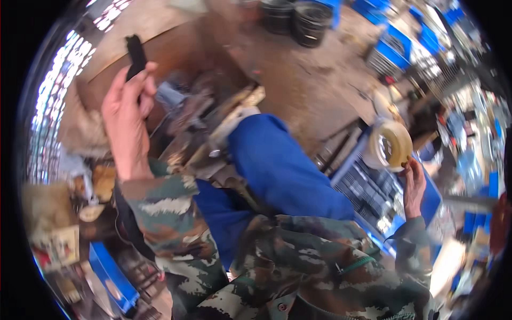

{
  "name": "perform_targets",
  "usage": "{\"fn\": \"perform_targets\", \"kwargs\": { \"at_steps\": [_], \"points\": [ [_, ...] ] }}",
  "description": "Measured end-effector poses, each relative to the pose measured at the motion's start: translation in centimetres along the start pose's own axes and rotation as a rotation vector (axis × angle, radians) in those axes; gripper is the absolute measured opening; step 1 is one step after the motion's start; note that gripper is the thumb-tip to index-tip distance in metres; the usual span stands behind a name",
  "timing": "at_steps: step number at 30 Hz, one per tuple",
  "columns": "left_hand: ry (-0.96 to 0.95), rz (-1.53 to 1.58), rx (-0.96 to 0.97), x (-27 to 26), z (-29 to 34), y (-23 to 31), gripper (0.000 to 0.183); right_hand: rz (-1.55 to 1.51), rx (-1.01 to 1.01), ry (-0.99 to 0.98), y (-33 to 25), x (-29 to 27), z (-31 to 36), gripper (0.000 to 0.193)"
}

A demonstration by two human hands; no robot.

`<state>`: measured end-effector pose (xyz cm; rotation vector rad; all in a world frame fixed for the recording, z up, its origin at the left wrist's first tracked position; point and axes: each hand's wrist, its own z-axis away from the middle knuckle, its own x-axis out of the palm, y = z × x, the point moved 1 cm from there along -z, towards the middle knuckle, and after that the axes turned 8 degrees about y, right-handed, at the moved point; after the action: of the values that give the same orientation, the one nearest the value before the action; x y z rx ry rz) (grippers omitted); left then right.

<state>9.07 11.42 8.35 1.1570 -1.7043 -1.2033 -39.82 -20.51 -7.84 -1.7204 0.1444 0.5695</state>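
Observation:
Raised at the upper left, my left hand (127, 120) is closed around a short black piece (136, 55) that sticks up past the fingers; blur hides its exact kind. At the right, the fingers of my right hand (415, 186) are bent against the lower rim of a cream-coloured round hollow thing (408, 140), like a tub or a thick ring. They seem to pinch that rim. Below it stands a blue crate (429, 200) holding several dark flat pieces (362, 186).
My legs in blue trousers (282, 160) fill the middle. A cluttered bench with metal parts (197, 106) lies ahead on the left. Black round stacks (309, 24) stand far off, with blue bins (394, 45) at the far right. Another blue bin (109, 274) sits lower left.

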Motion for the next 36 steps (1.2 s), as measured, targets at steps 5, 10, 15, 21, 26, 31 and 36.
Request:
{"fn": "perform_targets", "kwargs": {
  "at_steps": [5,10,15,21,26,31,36],
  "points": [
    [0.2,0.076,0.066,-7.5,-5.2,0.4,0.019,-0.03,-0.372,-0.253,-17.3,15.1,-1.7,0.024],
    [0.498,0.222,-0.047,-11.5,-3.5,-4.4,0.017,0.029,-1.052,-0.722,-27.7,28.2,2.5,0.038],
    [0.579,0.37,-0.257,-12.8,-3.2,-8.9,0.021,0.355,-1.318,-1.09,-27.2,37.1,5.4,0.049],
    [0.695,0.477,-0.162,-13.0,-2.9,-8.0,0.02,0.083,-1.331,-1.131,-27.0,38.0,5.6,0.046],
    [0.773,0.568,-0.094,-11.7,-3.7,-7.9,0.021,-0.117,-1.27,-0.817,-30.7,40.6,3.6,0.041],
    [0.807,0.574,-0.096,-11.8,-3.8,-8.1,0.02,-0.22,-0.887,-0.812,-35.7,46.7,2.1,0.027],
    [0.808,0.547,-0.212,-10.7,-4.0,-9.0,0.014,-0.327,-0.791,-0.704,-37.7,54.1,0.1,0.023]
  ]
}}
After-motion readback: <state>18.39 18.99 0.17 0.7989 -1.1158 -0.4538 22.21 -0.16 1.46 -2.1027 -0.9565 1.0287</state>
